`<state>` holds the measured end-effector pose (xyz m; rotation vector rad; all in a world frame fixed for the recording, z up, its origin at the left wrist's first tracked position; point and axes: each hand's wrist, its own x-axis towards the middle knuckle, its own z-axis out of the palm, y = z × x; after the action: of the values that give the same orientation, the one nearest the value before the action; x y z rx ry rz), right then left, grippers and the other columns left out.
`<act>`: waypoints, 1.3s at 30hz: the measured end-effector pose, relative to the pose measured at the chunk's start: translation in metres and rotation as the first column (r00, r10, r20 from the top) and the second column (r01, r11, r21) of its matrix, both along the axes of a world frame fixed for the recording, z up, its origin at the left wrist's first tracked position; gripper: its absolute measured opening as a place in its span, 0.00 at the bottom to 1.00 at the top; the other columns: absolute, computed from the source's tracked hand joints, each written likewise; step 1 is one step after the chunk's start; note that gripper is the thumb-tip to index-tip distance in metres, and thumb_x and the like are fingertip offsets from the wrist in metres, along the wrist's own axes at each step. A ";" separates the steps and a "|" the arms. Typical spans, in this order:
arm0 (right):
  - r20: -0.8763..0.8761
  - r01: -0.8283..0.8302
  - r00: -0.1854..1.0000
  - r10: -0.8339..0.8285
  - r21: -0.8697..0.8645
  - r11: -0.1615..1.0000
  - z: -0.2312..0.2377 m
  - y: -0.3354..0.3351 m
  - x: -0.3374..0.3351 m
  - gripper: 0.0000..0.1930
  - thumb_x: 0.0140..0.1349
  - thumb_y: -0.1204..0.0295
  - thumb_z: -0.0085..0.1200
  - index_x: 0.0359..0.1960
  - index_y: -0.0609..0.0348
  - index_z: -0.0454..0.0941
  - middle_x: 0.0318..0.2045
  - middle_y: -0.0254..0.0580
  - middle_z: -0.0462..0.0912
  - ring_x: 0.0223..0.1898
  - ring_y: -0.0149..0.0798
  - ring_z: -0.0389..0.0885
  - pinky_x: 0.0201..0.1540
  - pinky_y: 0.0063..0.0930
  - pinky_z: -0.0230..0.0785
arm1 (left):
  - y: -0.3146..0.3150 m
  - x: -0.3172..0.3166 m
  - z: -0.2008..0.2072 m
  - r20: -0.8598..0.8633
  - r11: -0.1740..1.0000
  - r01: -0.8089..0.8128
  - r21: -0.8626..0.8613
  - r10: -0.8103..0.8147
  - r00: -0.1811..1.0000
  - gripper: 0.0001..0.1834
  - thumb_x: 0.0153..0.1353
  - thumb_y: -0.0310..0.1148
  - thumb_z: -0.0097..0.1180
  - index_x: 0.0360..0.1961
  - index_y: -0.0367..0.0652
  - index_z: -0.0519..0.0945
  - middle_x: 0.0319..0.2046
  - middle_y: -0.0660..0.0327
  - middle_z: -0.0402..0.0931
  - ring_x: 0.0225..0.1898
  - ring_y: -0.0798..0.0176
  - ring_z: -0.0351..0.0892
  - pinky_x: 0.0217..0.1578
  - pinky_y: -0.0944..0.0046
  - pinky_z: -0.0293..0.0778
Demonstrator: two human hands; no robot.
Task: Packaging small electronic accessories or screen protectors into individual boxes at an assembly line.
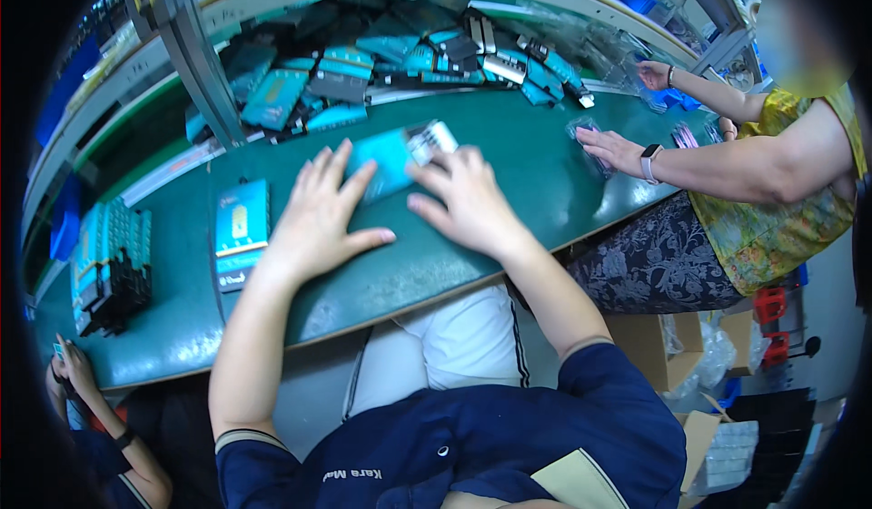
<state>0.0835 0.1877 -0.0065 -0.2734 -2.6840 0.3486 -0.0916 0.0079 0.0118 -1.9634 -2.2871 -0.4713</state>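
A flat teal box (pixel 381 162) with a black-and-white end lies at a slant on the green bench in front of me. My left hand (pixel 320 214) rests at its left side, palm down and fingers spread, the fingertips along its edge. On the other side, my right hand (pixel 470 202) reaches over the black-and-white end with its fingertips, thumb and fingers apart. Neither hand wraps round the box. Left of my left wrist lies another flat teal box (pixel 242 229) with a pale picture on its front.
Many teal and black boxes (pixel 345 78) lie heaped along the back. Stacked boxes (pixel 111 264) stand at the left, by a co-worker's hand (pixel 74 365). To the right, another person's hand (pixel 616 149) touches a clear package. A metal post (pixel 195 55) rises at the back left.
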 end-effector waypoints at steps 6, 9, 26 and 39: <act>-0.345 -0.058 0.939 0.012 -0.126 0.990 0.000 0.020 0.042 0.13 0.57 0.66 0.63 0.43 0.56 0.84 0.57 0.52 0.75 0.60 0.55 0.72 0.63 0.46 0.63 | -0.002 0.013 0.007 0.045 0.990 0.061 -0.123 -0.056 0.997 0.45 0.56 0.60 0.62 0.70 0.50 0.64 0.70 0.43 0.56 0.72 0.36 0.52 0.72 0.38 0.44; -0.460 0.300 0.856 -0.235 0.072 0.951 -0.004 0.084 0.066 0.09 0.54 0.70 0.63 0.35 0.59 0.83 0.50 0.53 0.80 0.54 0.55 0.76 0.58 0.47 0.68 | 0.000 0.019 0.012 0.108 0.993 0.081 -0.091 -0.071 0.992 0.42 0.55 0.61 0.63 0.62 0.43 0.70 0.69 0.42 0.58 0.72 0.36 0.53 0.72 0.40 0.44; 0.337 0.753 0.593 -0.731 0.090 0.652 -0.011 0.224 0.145 0.32 0.72 0.42 0.30 0.74 0.32 0.55 0.76 0.47 0.51 0.76 0.51 0.50 0.73 0.55 0.44 | 0.003 0.021 0.014 0.193 0.986 0.166 -0.031 -0.157 0.969 0.40 0.48 0.51 0.70 0.63 0.47 0.74 0.58 0.51 0.69 0.64 0.46 0.64 0.67 0.49 0.61; 0.358 0.701 0.652 -0.668 0.052 0.712 -0.019 0.236 0.153 0.32 0.70 0.40 0.35 0.73 0.29 0.58 0.76 0.44 0.52 0.76 0.48 0.49 0.74 0.49 0.43 | 0.002 0.024 0.018 0.252 0.979 0.197 -0.049 -0.179 0.951 0.41 0.47 0.48 0.73 0.62 0.45 0.74 0.59 0.51 0.69 0.63 0.47 0.66 0.64 0.51 0.66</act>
<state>0.2368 0.4242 -0.0251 -1.4674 -2.6338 0.1860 -0.0673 0.0102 0.0296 -2.2902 -2.2932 -0.6949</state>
